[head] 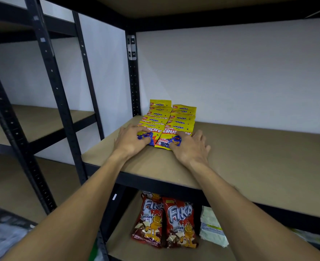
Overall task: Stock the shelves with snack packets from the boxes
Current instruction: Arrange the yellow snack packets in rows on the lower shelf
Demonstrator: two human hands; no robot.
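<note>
At the centre of the frame, two bare hands rest on a brown shelf board (pixel 249 157) in a black metal rack. The left hand (pixel 131 140) has its fingers curled onto the bottom edge of the front packet of the left row of yellow snack packets (pixel 155 117); the right hand (pixel 191 147) pinches the front packet of the right row (pixel 181 121) in the same way, each grip closed on its packet. Both rows overlap back toward the white wall. Readable print says "MONSTER" and "CRUNCHY". On the lower shelf, bottom centre, stand two red "FIKA" chocolate wafer bags (pixel 164 221) beside a pale packet (pixel 211 227).
</note>
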